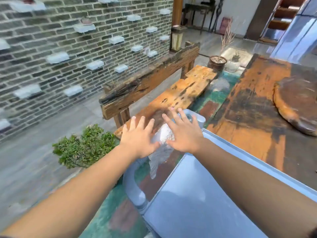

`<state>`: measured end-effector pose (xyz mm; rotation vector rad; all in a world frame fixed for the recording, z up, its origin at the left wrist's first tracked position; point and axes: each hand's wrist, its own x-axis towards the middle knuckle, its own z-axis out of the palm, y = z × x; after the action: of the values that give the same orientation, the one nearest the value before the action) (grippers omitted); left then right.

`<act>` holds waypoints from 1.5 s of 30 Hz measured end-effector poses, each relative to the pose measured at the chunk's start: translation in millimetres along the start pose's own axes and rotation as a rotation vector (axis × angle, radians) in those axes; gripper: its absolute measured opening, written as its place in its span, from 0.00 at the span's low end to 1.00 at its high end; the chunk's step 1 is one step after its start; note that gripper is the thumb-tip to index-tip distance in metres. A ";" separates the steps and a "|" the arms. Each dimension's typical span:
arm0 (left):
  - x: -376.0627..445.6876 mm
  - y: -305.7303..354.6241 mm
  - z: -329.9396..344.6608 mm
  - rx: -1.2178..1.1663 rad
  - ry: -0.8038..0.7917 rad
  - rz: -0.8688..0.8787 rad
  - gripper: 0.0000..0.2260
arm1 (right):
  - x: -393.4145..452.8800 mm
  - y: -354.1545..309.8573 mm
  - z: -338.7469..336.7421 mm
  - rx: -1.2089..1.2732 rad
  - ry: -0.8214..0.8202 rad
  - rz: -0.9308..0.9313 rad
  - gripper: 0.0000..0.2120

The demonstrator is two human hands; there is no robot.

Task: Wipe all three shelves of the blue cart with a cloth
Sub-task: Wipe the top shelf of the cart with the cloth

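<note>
both hands splayed flat, left hand (139, 137) and right hand (184, 133) apparently touching white cloth (163, 135), far corner of blue cart (188, 203)

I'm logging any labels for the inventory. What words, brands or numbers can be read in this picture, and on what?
None can be read.
Blue cart: no label shows on its top shelf or handle.
Cloth: plain white, no print.
Wooden bench and brick wall: no writing; the wall is blurred.
</note>
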<state>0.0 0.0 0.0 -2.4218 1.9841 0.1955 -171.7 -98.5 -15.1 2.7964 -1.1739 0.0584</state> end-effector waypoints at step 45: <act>129.1 148.3 -14.2 -0.058 0.056 0.750 0.12 | -97.0 143.2 -37.5 0.165 -0.096 0.421 0.08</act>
<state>-118.7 -156.9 12.5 -1.5933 2.8392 0.1817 -341.6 -125.0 26.7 2.6553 -1.8415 0.0572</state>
